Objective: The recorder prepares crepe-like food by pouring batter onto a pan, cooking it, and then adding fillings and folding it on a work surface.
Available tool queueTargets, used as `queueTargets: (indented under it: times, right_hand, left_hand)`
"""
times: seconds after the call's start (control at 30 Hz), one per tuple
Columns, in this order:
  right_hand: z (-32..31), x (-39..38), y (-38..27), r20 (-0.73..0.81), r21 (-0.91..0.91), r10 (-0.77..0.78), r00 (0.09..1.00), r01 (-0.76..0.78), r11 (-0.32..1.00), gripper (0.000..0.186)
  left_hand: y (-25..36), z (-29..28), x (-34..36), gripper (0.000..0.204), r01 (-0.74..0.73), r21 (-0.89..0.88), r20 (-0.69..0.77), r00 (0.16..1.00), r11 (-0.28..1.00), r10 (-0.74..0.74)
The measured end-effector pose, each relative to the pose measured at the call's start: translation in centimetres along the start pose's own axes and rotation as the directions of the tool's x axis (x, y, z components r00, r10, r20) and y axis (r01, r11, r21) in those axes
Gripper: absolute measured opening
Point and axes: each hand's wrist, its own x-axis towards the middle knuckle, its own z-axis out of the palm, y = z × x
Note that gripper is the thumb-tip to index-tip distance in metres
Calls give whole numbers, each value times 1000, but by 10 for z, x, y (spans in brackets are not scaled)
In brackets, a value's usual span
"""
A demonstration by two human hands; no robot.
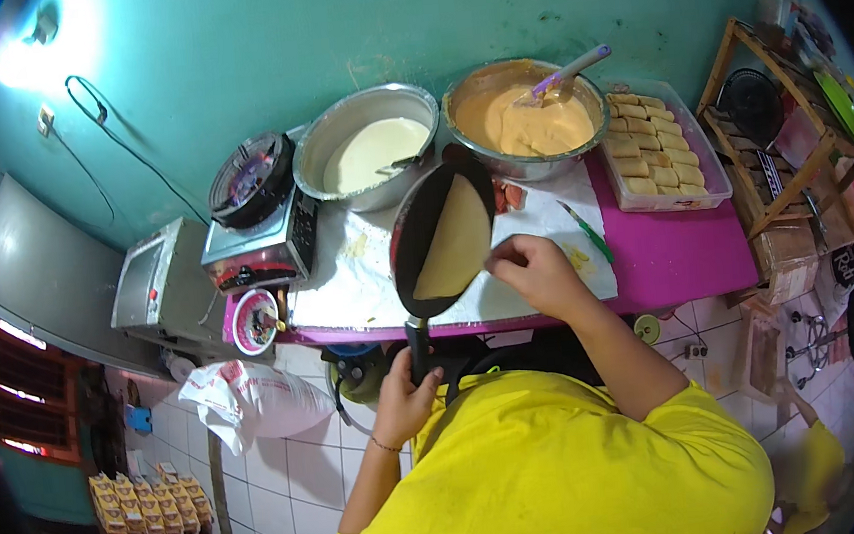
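Observation:
My left hand is wrapped round the black handle of a frying pan, tilted over the near part of the table. A thin pale crepe lies in the pan, covering its right part with a straight edge along the dark bottom. At the pan's right rim, my right hand is closed, thumb and fingers pinched at the crepe's edge; the exact grip is partly hidden. Behind the pan stands a metal basin of pale batter with a ladle in it. A bowl of orange cream holds a spatula.
White paper covers part of the purple table. A stove stands left, beside a small bowl. Rolled crepes fill a plastic box at right, near a green-handled knife. A white sack rests on the floor; another person is lower right.

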Motion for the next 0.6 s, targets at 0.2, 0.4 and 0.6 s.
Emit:
queueTargets:
  times: [0.2,0.4,0.6]
  right_hand:
    - [-21,-30,31,46,-116,165,985,-159,980,29]
    - [-17,10,-8,166,-186,127,978,-95,978,30]
    - [8,118,-19,207,-143,-44,977,75,987,36]
  left_hand:
    - [-30,-33,-7,42,-48,253,-203,974,966,102]
    - [5,-53,-13,29,28,-201,-192,979,979,-68]
    - [43,-86,-23,30,-174,-495,-272,962,851,38]
